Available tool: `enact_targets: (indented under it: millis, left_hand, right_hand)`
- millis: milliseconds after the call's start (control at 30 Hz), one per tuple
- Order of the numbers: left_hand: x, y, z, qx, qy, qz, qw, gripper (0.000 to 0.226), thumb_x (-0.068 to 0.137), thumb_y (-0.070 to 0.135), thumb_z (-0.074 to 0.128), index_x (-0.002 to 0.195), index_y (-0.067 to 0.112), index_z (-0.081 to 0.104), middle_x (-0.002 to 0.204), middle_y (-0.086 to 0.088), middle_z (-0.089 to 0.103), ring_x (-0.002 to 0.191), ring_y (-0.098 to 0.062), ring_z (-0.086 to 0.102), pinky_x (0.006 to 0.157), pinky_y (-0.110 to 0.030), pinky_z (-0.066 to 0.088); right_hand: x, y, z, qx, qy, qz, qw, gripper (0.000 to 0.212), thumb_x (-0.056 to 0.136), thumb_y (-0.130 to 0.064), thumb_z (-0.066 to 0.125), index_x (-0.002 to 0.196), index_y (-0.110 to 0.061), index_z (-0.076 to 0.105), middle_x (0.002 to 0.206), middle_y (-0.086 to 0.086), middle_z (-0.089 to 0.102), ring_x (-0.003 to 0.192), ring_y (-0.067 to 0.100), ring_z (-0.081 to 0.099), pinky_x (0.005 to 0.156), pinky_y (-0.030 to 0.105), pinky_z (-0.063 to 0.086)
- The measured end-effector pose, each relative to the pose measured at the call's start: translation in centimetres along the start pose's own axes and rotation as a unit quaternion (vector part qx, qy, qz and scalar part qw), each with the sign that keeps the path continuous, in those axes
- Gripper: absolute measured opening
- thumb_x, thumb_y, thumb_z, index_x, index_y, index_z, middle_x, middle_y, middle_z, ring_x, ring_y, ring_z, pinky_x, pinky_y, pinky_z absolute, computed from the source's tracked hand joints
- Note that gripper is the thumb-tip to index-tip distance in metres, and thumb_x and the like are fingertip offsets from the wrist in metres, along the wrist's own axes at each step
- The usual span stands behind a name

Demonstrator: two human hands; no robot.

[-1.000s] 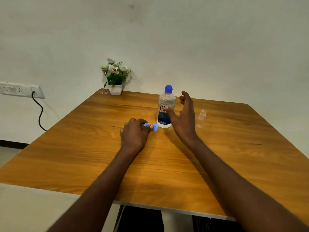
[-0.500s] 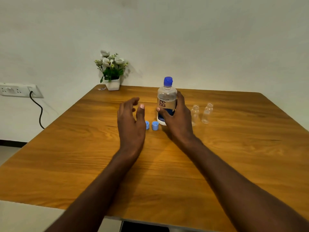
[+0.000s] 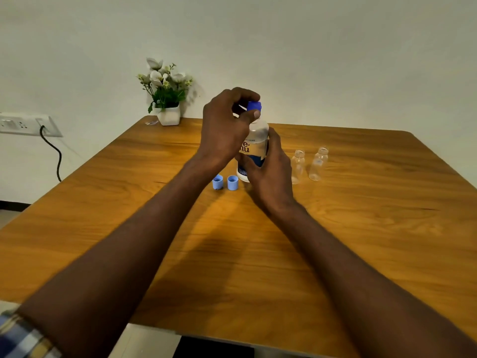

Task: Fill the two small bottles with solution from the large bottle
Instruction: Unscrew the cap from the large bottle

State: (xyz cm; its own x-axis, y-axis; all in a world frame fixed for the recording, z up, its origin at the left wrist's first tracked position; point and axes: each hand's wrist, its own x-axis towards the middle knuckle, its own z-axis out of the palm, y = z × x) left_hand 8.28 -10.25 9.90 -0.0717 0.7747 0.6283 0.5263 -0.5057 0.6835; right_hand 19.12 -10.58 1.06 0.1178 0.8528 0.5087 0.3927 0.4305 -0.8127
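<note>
Hands grip large bottle (image 3: 255,140): left (image 3: 227,125) on cap (image 3: 254,105), right (image 3: 271,171) around body.

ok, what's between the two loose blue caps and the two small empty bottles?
In the head view, the large bottle stands between the caps and small bottles, with the right hand wrapped around its body.

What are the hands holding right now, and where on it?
Both hold the large bottle: the right hand wraps its lower body, and the left hand pinches its blue cap.
</note>
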Motion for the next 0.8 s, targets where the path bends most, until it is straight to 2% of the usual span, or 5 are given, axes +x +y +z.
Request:
enact_targets:
  millis: [133, 367, 567, 700, 800]
  left_hand:
    - [0.5, 0.4, -0.7, -0.045, 0.020, 0.004, 0.999, 0.028, 0.095, 0.010, 0.074, 0.123, 0.009, 0.073, 0.107, -0.003, 0.074, 0.096, -0.018, 0.071, 0.092, -0.039, 0.059]
    - [-2.9, -3.2, -3.1, -0.109, 0.074, -0.068, 0.989, 0.025, 0.111, 0.026, 0.053, 0.124, 0.013, 0.070, 0.100, -0.001, 0.070, 0.078, -0.010, 0.066, 0.071, -0.028, 0.058]
    - [-6.1, -7.9, -4.0, 0.030, 0.051, -0.174, 0.983, 0.044, 0.113, 0.038, 0.042, 0.105, 0.006, 0.072, 0.083, -0.009, 0.066, 0.074, -0.012, 0.055, 0.069, -0.034, 0.044]
    - [-6.6, -9.6, -4.3, 0.144, -0.007, -0.177, 0.974, 0.040, 0.112, 0.033, 0.047, 0.092, 0.009, 0.072, 0.081, -0.010, 0.067, 0.076, -0.025, 0.060, 0.074, -0.048, 0.051]
    - [-6.3, -10.2, -4.3, 0.185, -0.042, -0.179, 0.965, 0.037, 0.111, 0.032, 0.049, 0.101, 0.010, 0.077, 0.093, -0.011, 0.071, 0.089, -0.027, 0.064, 0.084, -0.049, 0.054]
  right_hand:
    - [0.1, 0.1, 0.1, -0.008, 0.000, 0.000, 1.000, 0.078, 0.090, -0.029, 0.081, 0.155, -0.024, 0.038, 0.153, -0.002, 0.055, 0.136, 0.021, 0.057, 0.103, 0.043, 0.058]
    - [0.1, 0.3, 0.1, -0.018, 0.002, -0.012, 1.000, 0.079, 0.089, -0.034, 0.082, 0.154, -0.027, 0.038, 0.153, -0.004, 0.054, 0.136, 0.018, 0.056, 0.102, 0.034, 0.058]
    - [0.2, 0.2, -0.3, -0.013, -0.005, -0.025, 1.000, 0.077, 0.089, -0.033, 0.082, 0.153, -0.020, 0.041, 0.148, -0.002, 0.058, 0.129, 0.012, 0.058, 0.086, 0.005, 0.047]
    - [0.2, 0.2, -0.3, -0.015, -0.008, -0.024, 1.000, 0.078, 0.089, -0.032, 0.082, 0.153, -0.018, 0.041, 0.149, -0.001, 0.058, 0.129, 0.010, 0.057, 0.086, 0.003, 0.047]
    - [0.3, 0.3, -0.3, -0.015, -0.011, -0.020, 1.000, 0.080, 0.088, -0.033, 0.083, 0.154, -0.018, 0.040, 0.149, 0.000, 0.058, 0.131, 0.014, 0.058, 0.087, 0.007, 0.048]
